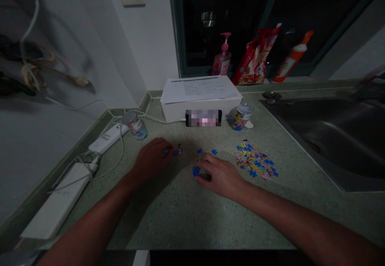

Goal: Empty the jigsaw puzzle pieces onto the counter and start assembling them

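Observation:
My left hand (152, 155) is low over the counter with its fingers bent together around a small bluish jigsaw puzzle piece (165, 152). Just right of those fingertips lie a blue piece and a reddish-brown piece (179, 149). My right hand (224, 173) has its thumb and index finger curved to either side of a blue jigsaw puzzle piece (196, 171) at the counter surface. Beyond its fingers are two loose blue pieces, one of them (214, 151) set apart. The right fingers partly cover a yellowish piece.
A pile of mixed puzzle pieces (255, 161) lies to the right, before the sink (325, 137). Behind stand a phone (203, 118), a white box (201, 91) and a printed can (241, 117). Another can (135, 125), cables and power strips (63, 202) occupy the left.

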Demonstrator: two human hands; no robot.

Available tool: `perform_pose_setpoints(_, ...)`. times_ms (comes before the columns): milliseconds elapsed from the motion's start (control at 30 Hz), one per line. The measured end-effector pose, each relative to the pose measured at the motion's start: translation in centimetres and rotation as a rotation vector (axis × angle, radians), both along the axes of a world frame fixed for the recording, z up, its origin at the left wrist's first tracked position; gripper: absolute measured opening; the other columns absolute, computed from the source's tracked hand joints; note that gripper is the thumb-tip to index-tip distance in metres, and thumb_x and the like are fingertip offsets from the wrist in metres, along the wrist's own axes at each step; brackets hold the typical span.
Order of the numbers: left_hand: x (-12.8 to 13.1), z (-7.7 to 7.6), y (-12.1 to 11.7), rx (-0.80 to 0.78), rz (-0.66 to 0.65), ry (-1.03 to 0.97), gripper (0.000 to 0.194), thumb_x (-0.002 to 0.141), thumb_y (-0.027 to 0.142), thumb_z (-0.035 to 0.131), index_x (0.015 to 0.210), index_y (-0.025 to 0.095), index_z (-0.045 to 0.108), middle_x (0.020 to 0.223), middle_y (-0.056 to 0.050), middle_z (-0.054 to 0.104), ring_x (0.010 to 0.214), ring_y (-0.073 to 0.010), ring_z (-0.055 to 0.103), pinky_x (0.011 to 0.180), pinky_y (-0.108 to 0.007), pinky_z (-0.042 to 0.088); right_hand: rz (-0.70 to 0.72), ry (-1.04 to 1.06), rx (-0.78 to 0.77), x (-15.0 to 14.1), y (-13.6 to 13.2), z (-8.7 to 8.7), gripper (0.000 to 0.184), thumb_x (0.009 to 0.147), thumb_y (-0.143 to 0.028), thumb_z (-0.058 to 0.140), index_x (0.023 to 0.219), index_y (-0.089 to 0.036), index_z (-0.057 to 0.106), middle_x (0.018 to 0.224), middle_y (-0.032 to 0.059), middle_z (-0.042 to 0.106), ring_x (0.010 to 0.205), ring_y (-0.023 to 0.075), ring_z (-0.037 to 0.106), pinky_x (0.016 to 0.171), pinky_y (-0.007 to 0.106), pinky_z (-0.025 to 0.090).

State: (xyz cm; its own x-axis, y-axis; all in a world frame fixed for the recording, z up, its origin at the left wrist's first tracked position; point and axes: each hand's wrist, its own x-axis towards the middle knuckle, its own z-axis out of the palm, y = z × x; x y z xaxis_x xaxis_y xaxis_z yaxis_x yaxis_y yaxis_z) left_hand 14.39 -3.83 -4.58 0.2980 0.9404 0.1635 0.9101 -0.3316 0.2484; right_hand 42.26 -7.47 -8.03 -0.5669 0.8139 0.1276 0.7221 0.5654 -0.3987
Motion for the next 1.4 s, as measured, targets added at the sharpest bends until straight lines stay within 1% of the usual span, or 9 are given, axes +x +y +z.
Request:
perform_pose_setpoints(133,0.0,-0.2,0.0,0.002,-0.003,-0.010,0.025,0.104,0.031,0.057,0.106,0.022,0.080,0.106,-0.009,0.076,0.100,-0.0270,0.070,0.086,-0.039,0.054,0.013,0.001,0.004,0.2,0.0,0.0,0.029,0.097,-0.033,0.075,0.124,-0.024,0.077,0.115,0.0079,0.072,0.093,0.0246,0.075,0.079,0.036,0.061)
perform_pose_setpoints(467,-0.2,0.2,0.1,0.032,-0.005,-0.009,0.023,0.102,0.030,0.056,0.104,0.022,0.079,0.105,-0.008,0.077,0.102,-0.0261,0.072,0.088,-0.038,0.055,0.018,0.009,0.011,0.9,-0.2,0.0,0.027,0.096,-0.032,0.076,0.122,-0.024,0.076,0.113,0.0072,0.074,0.092,0.0236,0.075,0.078,0.035,0.060)
perform_pose_setpoints(600,-0.2,0.3,0.2,0.036,0.000,-0.009,0.024,0.102,0.031,0.056,0.102,0.021,0.078,0.104,-0.008,0.077,0.099,-0.0256,0.071,0.086,-0.037,0.053,0.020,0.043,0.024,1.7,0.3,0.5,0.027,0.097,-0.034,0.075,0.123,-0.025,0.075,0.112,0.0061,0.073,0.088,0.0215,0.074,0.075,0.033,0.058)
perform_pose_setpoints(667,-0.4,0.5,0.3,0.044,0.037,-0.004,0.025,0.103,0.033,0.056,0.099,0.021,0.078,0.099,-0.008,0.076,0.094,-0.0252,0.071,0.083,-0.036,0.052,-0.023,0.092,0.060,2.7,0.9,1.1,0.025,0.100,-0.035,0.071,0.123,-0.025,0.074,0.110,0.0058,0.073,0.086,0.0203,0.074,0.073,0.032,0.056)
perform_pose_setpoints(733,-0.8,0.7,0.5,0.047,0.091,0.007,0.029,0.103,0.037,0.054,0.095,0.021,0.076,0.094,-0.008,0.076,0.089,-0.0249,0.071,0.079,-0.035,0.051,-0.100,0.135,0.124,3.9,1.7,1.8,0.018,0.104,-0.034,0.064,0.114,-0.024,0.075,0.106,0.0063,0.073,0.090,0.0212,0.074,0.075,0.032,0.055)
perform_pose_setpoints(867,-2.0,1.1,1.2,0.065,0.190,0.024,0.037,0.104,0.043,0.049,0.091,0.020,0.075,0.092,-0.009,0.077,0.086,-0.0250,0.071,0.077,-0.034,0.049,-0.243,0.134,0.196,6.0,3.1,2.8,0.023,0.106,-0.035,0.056,0.102,-0.023,0.076,0.096,0.0056,0.074,0.077,0.0199,0.070,0.071,0.033,0.051)
perform_pose_setpoints(967,-3.0,1.3,1.8,0.055,0.281,0.062,0.040,0.104,0.046,0.047,0.092,0.021,0.077,0.097,-0.009,0.080,0.087,-0.0253,0.072,0.075,-0.033,0.049,-0.297,0.102,0.220,6.7,3.6,2.8,0.026,0.105,-0.033,0.053,0.101,-0.023,0.077,0.097,0.0068,0.075,0.077,0.0207,0.069,0.070,0.034,0.050)
perform_pose_setpoints(1100,-3.9,1.6,2.3,0.026,0.365,0.085,0.042,0.103,0.049,0.047,0.094,0.022,0.078,0.102,-0.009,0.081,0.087,-0.0249,0.072,0.072,-0.031,0.047,-0.298,0.057,0.210,6.8,3.7,2.5,0.027,0.105,-0.032,0.052,0.101,-0.024,0.077,0.097,0.0063,0.076,0.077,0.0209,0.070,0.068,0.034,0.049)
perform_pose_setpoints(1400,-4.0,1.7,2.2,-0.005,0.353,0.082,0.045,0.103,0.052,0.045,0.092,0.021,0.076,0.102,-0.010,0.080,0.087,-0.0252,0.071,0.072,-0.032,0.045,-0.264,-0.023,0.166,6.6,3.3,2.2,0.025,0.105,-0.031,0.053,0.103,-0.024,0.077,0.097,0.0048,0.075,0.080,0.0208,0.071,0.067,0.032,0.045)
